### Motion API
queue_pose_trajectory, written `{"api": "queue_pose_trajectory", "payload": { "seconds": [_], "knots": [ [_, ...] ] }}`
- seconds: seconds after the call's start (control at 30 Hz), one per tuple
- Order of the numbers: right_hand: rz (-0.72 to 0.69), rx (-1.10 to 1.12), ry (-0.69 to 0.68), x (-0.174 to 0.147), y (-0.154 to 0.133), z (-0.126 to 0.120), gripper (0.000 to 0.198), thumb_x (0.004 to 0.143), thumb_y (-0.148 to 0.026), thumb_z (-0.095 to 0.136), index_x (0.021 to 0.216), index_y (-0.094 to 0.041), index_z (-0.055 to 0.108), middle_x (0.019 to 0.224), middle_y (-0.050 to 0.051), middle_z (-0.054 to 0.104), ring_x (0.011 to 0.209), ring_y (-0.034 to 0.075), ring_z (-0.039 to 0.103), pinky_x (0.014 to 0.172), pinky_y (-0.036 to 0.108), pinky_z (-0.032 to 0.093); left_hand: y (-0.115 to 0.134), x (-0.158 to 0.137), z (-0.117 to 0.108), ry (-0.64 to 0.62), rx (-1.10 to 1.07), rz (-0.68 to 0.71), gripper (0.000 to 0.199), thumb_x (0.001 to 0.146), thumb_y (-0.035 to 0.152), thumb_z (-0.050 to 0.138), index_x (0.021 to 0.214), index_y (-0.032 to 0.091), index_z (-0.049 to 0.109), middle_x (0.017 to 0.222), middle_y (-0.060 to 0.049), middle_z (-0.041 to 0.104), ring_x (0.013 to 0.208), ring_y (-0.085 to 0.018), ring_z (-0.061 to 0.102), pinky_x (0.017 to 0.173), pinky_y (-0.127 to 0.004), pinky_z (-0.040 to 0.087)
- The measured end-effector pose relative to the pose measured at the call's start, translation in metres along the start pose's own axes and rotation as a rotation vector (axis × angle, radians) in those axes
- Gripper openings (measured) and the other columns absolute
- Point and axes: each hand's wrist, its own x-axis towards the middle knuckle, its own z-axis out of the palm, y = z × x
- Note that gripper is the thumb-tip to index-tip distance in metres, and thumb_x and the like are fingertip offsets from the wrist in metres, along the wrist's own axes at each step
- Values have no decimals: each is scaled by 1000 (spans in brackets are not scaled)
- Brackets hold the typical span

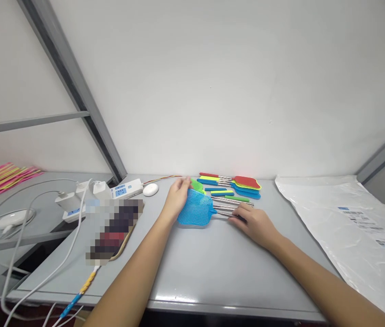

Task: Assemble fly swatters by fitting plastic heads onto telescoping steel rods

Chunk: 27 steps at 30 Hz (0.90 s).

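A blue fly swatter with a mesh head lies in front of me, its metal rod pointing right. My left hand is closed at the upper left edge of the blue head, its fingertips partly hidden. Just behind that head, part of a green fly swatter shows beside my left fingertips. My right hand has its fingers curled over the blue swatter's metal rod. Several other metal rods lie close by, partly under the right fingers. Beyond them are loose blue, yellow and green grips.
Stacked red, yellow and blue fly swatters lie near the wall. At left are a phone-like pixelated object, a power strip, a white round object and cables. A white plastic mailer covers the right side.
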Motion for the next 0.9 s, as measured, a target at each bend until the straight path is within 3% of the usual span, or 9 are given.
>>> {"api": "queue_pose_trajectory", "payload": {
  "seconds": [0.07, 0.2, 0.9],
  "knots": [
    [-9, -16, -7, 0, 0, 1, 19, 95, -36, 47, 90, -23, 59, 87, 2, 61, 73, 14, 59, 64, 26, 42, -8, -1, 5, -64, 2, -37, 37, 85, 53, 51, 77, 18, 62, 73, -3, 65, 68, -17, 58, 64, -28, 42],
    [-7, -50, -29, -2, 1, 1, 19, 95, -36, 47, 88, -22, 58, 86, 2, 60, 70, 14, 57, 62, 26, 41, -14, -7, 14, -103, 11, -60, 24, 78, 43, 62, 80, 19, 65, 80, -3, 67, 77, -19, 59, 69, -29, 41],
    [-70, -184, -25, -4, -1, 0, 29, 97, -36, 42, 77, -20, 55, 78, 2, 55, 64, 12, 52, 56, 25, 32, -21, -9, 18, -157, -52, -123, 24, 75, 43, 66, 74, 20, 65, 73, -2, 64, 72, -19, 56, 71, -29, 41]
  ]
}}
